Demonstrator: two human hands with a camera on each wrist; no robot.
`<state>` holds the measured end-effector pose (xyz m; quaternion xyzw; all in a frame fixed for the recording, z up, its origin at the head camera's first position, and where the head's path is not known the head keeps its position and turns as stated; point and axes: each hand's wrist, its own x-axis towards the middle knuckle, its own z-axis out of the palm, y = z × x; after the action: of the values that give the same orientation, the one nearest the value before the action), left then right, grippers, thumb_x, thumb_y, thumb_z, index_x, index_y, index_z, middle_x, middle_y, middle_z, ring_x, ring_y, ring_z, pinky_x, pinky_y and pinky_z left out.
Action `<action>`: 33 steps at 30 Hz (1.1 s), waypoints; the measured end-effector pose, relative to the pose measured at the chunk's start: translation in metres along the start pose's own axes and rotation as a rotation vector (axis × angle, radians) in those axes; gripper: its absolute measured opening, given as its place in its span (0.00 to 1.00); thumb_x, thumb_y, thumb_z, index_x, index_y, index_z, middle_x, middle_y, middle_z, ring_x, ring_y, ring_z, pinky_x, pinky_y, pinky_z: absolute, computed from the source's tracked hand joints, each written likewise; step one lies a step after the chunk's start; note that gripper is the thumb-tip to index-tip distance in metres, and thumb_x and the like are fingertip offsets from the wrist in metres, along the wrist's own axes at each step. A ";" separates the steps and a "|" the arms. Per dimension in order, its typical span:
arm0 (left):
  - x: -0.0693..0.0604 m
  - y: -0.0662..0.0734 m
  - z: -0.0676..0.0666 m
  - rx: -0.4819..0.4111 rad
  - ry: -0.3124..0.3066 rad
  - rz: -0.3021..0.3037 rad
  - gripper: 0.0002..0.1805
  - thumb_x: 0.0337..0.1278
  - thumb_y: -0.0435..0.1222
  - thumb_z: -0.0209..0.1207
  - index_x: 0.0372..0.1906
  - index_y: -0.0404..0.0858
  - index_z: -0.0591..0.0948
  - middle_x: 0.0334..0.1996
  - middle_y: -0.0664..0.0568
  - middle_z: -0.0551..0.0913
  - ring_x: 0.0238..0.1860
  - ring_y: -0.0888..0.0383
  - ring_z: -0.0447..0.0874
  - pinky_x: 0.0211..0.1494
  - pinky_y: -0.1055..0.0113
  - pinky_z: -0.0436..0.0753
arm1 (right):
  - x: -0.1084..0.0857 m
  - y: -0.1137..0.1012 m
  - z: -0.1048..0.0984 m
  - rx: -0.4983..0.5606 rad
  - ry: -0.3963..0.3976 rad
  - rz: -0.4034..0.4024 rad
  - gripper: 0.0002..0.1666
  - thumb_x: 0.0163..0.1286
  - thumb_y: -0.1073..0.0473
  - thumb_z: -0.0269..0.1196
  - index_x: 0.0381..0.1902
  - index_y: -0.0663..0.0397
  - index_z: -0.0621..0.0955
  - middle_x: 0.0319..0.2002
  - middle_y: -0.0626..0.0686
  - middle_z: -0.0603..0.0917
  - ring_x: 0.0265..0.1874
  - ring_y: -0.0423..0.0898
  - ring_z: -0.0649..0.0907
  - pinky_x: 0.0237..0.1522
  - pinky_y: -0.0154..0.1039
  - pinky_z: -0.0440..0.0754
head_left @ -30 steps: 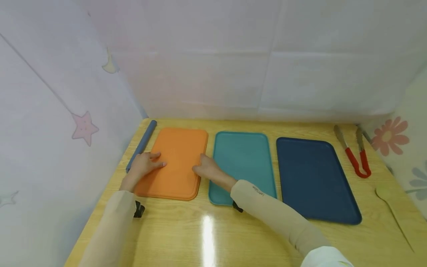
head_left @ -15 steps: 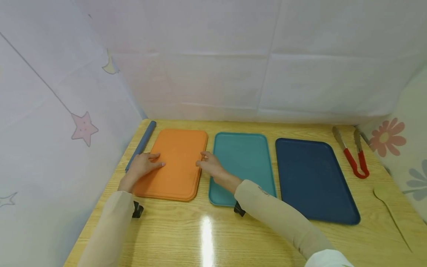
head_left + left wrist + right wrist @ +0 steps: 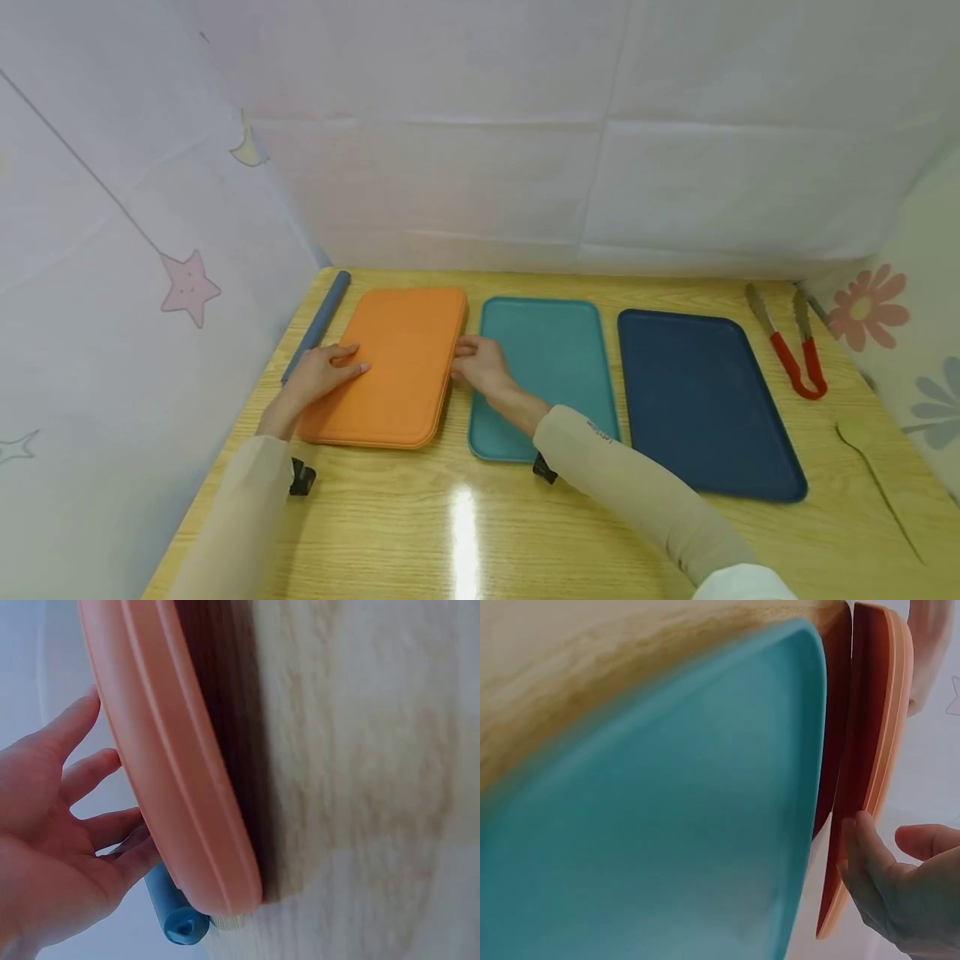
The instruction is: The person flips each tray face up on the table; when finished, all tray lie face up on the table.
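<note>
A flat orange tray-shaped piece (image 3: pixel 397 358), its edge banded by seams (image 3: pixel 169 735), lies at the left of the table. Its right side is raised off the wood, and the shaded underside (image 3: pixel 855 761) shows in the right wrist view. My left hand (image 3: pixel 318 375) rests on its left part, thumb and index tip on the top face. My right hand (image 3: pixel 483 367) has its extended fingers (image 3: pixel 870 847) against the underside at the right edge. In the right wrist view the thumb stands apart from the piece.
Right of it lie a teal rimmed tray (image 3: pixel 551 358) and a navy tray (image 3: pixel 705 408). Red-handled tongs (image 3: pixel 795 358) and a gold spoon (image 3: pixel 862 442) are at the far right. A slate-blue roll (image 3: pixel 318 321) lies along the left edge. A fabric curtain (image 3: pixel 480 167) hangs behind.
My right hand has shifted from gripping the edge to reaching its fingers beneath it. The orange piece's right side has risen slightly. My left hand has stayed nearly in place.
</note>
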<state>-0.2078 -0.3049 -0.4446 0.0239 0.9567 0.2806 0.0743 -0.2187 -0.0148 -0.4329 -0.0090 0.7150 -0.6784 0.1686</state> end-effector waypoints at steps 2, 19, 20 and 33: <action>-0.001 -0.001 0.000 0.002 -0.003 0.008 0.39 0.63 0.53 0.57 0.70 0.33 0.65 0.68 0.30 0.61 0.69 0.30 0.53 0.66 0.37 0.58 | 0.000 -0.001 0.000 -0.008 -0.007 -0.008 0.34 0.62 0.75 0.58 0.68 0.67 0.68 0.58 0.66 0.76 0.45 0.54 0.84 0.49 0.49 0.81; -0.017 0.008 -0.002 0.013 -0.099 0.068 0.41 0.67 0.53 0.53 0.73 0.31 0.58 0.71 0.25 0.49 0.69 0.27 0.47 0.66 0.34 0.55 | -0.004 -0.007 -0.007 0.029 -0.112 -0.028 0.50 0.61 0.74 0.65 0.76 0.52 0.54 0.44 0.63 0.73 0.38 0.61 0.84 0.47 0.52 0.82; -0.019 0.009 -0.002 0.013 -0.100 0.075 0.40 0.68 0.53 0.52 0.73 0.31 0.58 0.71 0.24 0.49 0.69 0.27 0.48 0.66 0.34 0.55 | -0.005 -0.008 -0.008 0.038 -0.119 -0.028 0.51 0.62 0.74 0.65 0.76 0.51 0.53 0.43 0.62 0.73 0.39 0.62 0.84 0.47 0.53 0.82; -0.090 0.034 -0.001 0.044 -0.170 0.183 0.45 0.62 0.54 0.58 0.74 0.31 0.57 0.70 0.23 0.48 0.68 0.23 0.48 0.61 0.29 0.58 | -0.006 -0.014 -0.010 0.076 -0.119 -0.009 0.53 0.61 0.75 0.64 0.77 0.47 0.52 0.42 0.60 0.73 0.33 0.57 0.84 0.47 0.55 0.81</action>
<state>-0.1188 -0.2850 -0.4134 0.1364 0.9467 0.2621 0.1287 -0.2181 -0.0047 -0.4178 -0.0460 0.6774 -0.7041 0.2080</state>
